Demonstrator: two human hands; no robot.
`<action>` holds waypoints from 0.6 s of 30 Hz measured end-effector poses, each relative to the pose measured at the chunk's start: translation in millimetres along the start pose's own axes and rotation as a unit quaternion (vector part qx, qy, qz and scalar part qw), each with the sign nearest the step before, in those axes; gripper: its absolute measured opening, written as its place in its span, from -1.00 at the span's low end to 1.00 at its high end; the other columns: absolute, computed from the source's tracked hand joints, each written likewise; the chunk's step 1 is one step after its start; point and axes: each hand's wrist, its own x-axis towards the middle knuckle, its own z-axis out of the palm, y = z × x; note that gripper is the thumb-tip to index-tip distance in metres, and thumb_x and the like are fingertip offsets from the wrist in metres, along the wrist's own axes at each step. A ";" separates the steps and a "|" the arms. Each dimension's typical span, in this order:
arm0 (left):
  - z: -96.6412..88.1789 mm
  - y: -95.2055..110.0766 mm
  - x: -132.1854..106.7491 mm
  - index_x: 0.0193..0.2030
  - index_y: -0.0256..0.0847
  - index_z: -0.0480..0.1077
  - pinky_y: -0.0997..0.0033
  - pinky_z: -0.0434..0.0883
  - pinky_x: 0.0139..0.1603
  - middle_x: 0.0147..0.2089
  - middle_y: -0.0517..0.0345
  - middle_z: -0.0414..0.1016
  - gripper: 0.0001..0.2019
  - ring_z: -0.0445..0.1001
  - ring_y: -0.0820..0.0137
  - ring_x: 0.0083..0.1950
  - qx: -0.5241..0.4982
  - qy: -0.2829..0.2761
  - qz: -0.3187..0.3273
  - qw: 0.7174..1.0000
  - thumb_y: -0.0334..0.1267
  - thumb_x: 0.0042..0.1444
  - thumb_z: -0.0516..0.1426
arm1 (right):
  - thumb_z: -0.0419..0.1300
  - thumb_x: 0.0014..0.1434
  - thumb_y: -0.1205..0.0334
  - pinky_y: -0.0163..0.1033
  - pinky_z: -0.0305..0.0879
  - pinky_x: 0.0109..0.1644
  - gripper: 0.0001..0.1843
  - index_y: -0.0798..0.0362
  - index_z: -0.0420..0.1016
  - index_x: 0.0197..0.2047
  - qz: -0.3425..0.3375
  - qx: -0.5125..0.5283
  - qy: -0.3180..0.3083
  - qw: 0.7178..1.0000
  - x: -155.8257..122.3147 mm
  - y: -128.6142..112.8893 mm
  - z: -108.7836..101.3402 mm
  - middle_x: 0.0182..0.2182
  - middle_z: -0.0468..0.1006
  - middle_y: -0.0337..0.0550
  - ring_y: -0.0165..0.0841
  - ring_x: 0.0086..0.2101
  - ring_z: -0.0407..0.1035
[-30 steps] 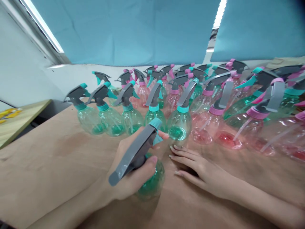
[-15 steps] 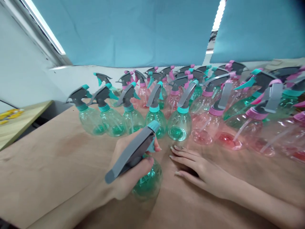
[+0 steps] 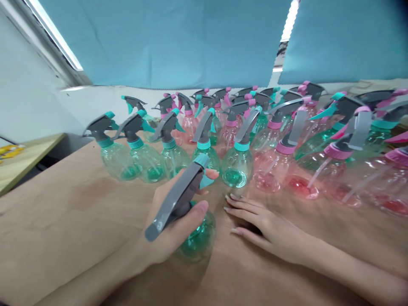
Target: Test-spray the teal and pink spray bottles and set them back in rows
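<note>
In the head view, my left hand (image 3: 172,221) is wrapped around the neck of a green spray bottle (image 3: 199,238) with a grey head and a turquoise nozzle. Its index finger reaches forward by the turquoise trigger; the collar is hidden behind the thumb. The bottle's round clear-green body shows below the hand, near the brown tabletop (image 3: 76,221). My right hand (image 3: 264,223) rests on the table to the right, fingers stretched out and holding nothing. Just beyond its fingertips stands another green spray bottle (image 3: 237,168).
Several green spray bottles (image 3: 145,159) stand in a front row, and pink ones (image 3: 270,168) continue it to the right. More bottles crowd behind them. A blue sheet (image 3: 178,42) covers the back. At far left is a wooden surface (image 3: 35,159) with yellow items (image 3: 11,151).
My left index finger has stretched out further over the trigger, and the sprayer head has shifted slightly upward. My right hand stays flat on the table. The whole view has shifted a little.
</note>
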 end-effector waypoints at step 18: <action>-0.3 6.6 -0.7 0.10 -0.01 0.41 0.32 0.52 0.01 0.13 0.18 0.55 -0.64 0.56 0.30 -0.02 0.048 0.002 -0.018 0.999 -0.28 0.14 0.14 | 0.04 0.39 0.01 0.02 0.15 0.36 -0.50 0.05 0.33 0.30 -0.009 -0.004 0.009 1.000 -0.5 0.6 -0.1 0.32 0.29 -0.06 -0.20 0.31 0.12</action>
